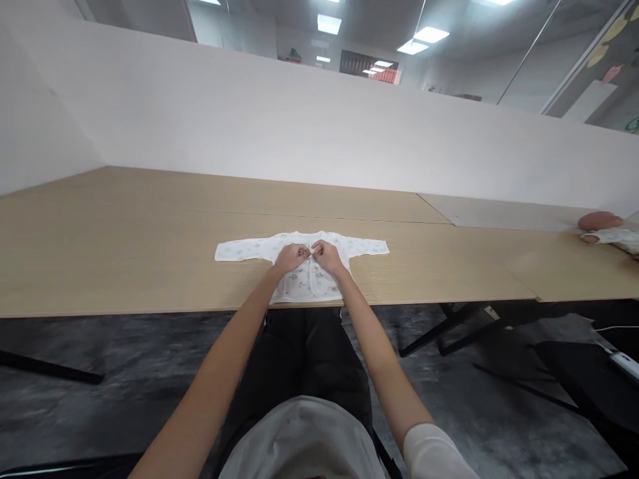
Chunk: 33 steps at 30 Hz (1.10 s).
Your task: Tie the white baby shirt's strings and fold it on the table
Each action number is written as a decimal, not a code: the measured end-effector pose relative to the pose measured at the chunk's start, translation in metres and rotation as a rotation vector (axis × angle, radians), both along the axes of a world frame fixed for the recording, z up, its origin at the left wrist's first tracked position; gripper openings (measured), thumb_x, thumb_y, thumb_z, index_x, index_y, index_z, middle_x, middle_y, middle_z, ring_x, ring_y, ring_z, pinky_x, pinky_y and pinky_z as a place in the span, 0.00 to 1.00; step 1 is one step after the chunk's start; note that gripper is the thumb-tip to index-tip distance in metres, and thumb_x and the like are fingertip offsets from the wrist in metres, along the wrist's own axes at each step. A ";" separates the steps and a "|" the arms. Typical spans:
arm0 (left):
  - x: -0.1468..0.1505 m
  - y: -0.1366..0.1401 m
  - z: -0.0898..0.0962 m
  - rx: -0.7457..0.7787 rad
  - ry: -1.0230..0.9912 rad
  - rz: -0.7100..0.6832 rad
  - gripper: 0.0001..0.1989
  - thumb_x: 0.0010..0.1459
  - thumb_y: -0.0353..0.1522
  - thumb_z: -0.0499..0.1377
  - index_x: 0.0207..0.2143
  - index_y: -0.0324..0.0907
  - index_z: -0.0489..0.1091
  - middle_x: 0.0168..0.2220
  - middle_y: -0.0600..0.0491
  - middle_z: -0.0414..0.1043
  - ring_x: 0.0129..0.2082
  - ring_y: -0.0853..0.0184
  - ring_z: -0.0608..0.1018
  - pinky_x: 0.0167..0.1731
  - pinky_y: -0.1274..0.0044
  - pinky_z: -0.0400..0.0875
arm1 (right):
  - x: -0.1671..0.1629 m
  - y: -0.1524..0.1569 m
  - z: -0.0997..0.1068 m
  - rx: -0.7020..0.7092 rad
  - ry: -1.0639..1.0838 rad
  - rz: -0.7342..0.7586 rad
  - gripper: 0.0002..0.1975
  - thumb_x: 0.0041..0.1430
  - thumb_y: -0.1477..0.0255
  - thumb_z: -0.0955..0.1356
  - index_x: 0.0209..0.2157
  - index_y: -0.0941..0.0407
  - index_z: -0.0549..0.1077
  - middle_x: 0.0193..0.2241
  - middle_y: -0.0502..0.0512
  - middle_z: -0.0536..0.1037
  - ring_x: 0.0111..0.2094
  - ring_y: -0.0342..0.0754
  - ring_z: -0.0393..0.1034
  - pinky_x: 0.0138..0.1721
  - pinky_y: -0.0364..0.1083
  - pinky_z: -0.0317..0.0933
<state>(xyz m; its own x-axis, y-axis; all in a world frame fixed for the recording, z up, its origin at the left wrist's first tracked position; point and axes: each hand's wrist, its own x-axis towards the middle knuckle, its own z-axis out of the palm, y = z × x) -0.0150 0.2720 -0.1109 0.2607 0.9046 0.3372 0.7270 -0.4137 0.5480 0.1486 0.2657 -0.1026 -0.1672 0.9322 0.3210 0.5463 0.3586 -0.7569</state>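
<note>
A small white baby shirt with a faint print lies flat at the table's front edge, its sleeves spread to both sides. Its front opening runs down the middle. My left hand rests on the upper chest of the shirt, fingers pinched at the left side of the opening. Close beside it, my right hand pinches the other side of the opening. The fingertips almost meet at the placket near the neckline. Any fastener between them is too small to make out.
The wooden table stretches to both sides, with a white wall behind it. At the far right lie a doll-like, skin-coloured object and white cloth. A black chair stands at the lower right.
</note>
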 end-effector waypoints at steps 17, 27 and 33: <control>-0.001 -0.002 0.001 0.043 -0.242 -0.154 0.17 0.54 0.40 0.54 0.37 0.38 0.76 0.32 0.50 0.76 0.31 0.67 0.72 0.34 0.77 0.65 | -0.001 0.002 -0.002 -0.123 0.250 -0.040 0.11 0.48 0.73 0.69 0.37 0.56 0.72 0.23 0.46 0.75 0.23 0.42 0.69 0.28 0.40 0.65; -0.002 -0.005 0.003 0.033 -0.220 -0.149 0.13 0.48 0.37 0.61 0.35 0.40 0.78 0.24 0.55 0.70 0.25 0.71 0.69 0.30 0.79 0.64 | -0.002 0.008 -0.007 -0.121 0.241 -0.053 0.13 0.42 0.78 0.67 0.33 0.56 0.72 0.24 0.46 0.73 0.26 0.42 0.69 0.32 0.41 0.66; 0.001 -0.010 0.008 0.031 -0.166 -0.109 0.11 0.49 0.36 0.57 0.31 0.40 0.77 0.24 0.53 0.71 0.26 0.69 0.70 0.29 0.78 0.62 | 0.001 0.006 0.001 -0.120 0.217 -0.208 0.16 0.38 0.78 0.64 0.33 0.56 0.73 0.26 0.47 0.73 0.30 0.45 0.70 0.37 0.43 0.66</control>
<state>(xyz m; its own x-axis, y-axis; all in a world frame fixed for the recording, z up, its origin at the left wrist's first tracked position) -0.0142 0.2621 -0.1029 0.2952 0.8627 0.4107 0.5780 -0.5035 0.6422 0.1497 0.2718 -0.1018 0.0917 0.9725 0.2141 0.4196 0.1573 -0.8940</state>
